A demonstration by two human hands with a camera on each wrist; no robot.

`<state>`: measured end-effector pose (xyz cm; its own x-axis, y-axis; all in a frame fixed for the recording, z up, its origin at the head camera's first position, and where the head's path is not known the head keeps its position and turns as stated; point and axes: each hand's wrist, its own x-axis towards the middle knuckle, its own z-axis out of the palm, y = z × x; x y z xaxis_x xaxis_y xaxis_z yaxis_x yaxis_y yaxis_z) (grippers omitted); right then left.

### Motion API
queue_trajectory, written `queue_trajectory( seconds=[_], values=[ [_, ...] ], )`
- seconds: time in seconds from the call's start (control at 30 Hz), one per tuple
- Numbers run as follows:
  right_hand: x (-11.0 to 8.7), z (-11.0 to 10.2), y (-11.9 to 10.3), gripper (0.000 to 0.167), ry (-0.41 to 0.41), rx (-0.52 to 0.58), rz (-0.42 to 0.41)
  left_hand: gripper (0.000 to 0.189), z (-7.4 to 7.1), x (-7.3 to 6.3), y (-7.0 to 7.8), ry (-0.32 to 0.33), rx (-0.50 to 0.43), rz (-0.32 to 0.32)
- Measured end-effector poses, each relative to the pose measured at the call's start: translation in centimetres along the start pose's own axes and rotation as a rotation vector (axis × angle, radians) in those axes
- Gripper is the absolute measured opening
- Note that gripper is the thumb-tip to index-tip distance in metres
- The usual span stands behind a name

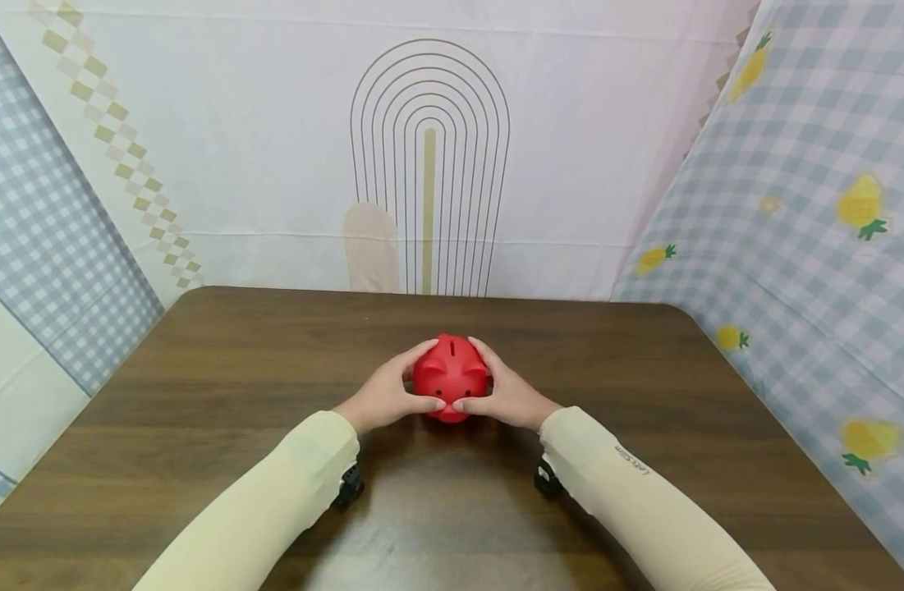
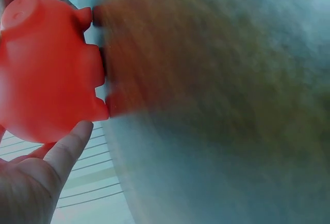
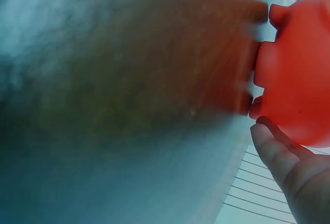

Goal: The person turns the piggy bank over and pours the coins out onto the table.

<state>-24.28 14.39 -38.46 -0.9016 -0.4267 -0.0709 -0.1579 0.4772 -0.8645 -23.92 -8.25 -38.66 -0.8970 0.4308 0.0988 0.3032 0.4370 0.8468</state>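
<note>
A red piggy bank (image 1: 449,373) with a coin slot on top, two ears and small dark eyes faces me in the head view. My left hand (image 1: 388,398) grips its left side, the thumb across the front by the snout. From the other side my right hand (image 1: 516,400) holds it the same way, and the two thumb tips nearly meet. Both wrist views show the piggy bank (image 2: 46,69) upright, its short feet at or just above the tabletop; I cannot tell if they touch. The fingertips behind it are partly hidden.
The dark brown wooden table (image 1: 259,353) has rounded far corners. Behind it hangs a white cloth (image 1: 259,148) with a line-arch print. Checked cloths stand at both sides, the right one (image 1: 806,271) with yellow fruit prints. Dark wrist devices (image 1: 351,484) show under the pale sleeves.
</note>
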Motion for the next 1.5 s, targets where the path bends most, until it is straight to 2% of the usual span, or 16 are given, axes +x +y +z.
queue_trajectory(
  seconds=[0.27, 0.53, 0.67, 0.93, 1.2, 1.5],
  values=[
    [-0.3, -0.3, -0.3, 0.096, 0.032, -0.005, -0.024, 0.086, -0.4, -0.3, 0.9, 0.011, -0.073, -0.059],
    [-0.8, -0.5, -1.0, 0.094, 0.041, 0.031, -0.064, 0.085, -0.8, -0.6, 1.5, 0.009, -0.119, -0.058],
    [-1.0, -0.5, -1.3, 0.094, 0.037, 0.036, -0.056, 0.084, -1.0, -0.8, 1.7, -0.005, -0.135, -0.054],
    [-1.4, -0.5, -1.7, 0.091, 0.017, 0.056, -0.052, 0.084, -1.5, -1.3, 2.1, -0.027, -0.126, -0.078],
    [-1.9, -0.5, -2.1, 0.085, 0.041, 0.060, -0.040, 0.080, -1.8, -1.7, 2.9, -0.037, -0.089, -0.088],
    [-2.0, -0.8, -2.8, 0.084, 0.054, 0.071, -0.091, 0.080, -1.7, -2.1, 3.5, -0.013, -0.134, -0.087]
  ],
)
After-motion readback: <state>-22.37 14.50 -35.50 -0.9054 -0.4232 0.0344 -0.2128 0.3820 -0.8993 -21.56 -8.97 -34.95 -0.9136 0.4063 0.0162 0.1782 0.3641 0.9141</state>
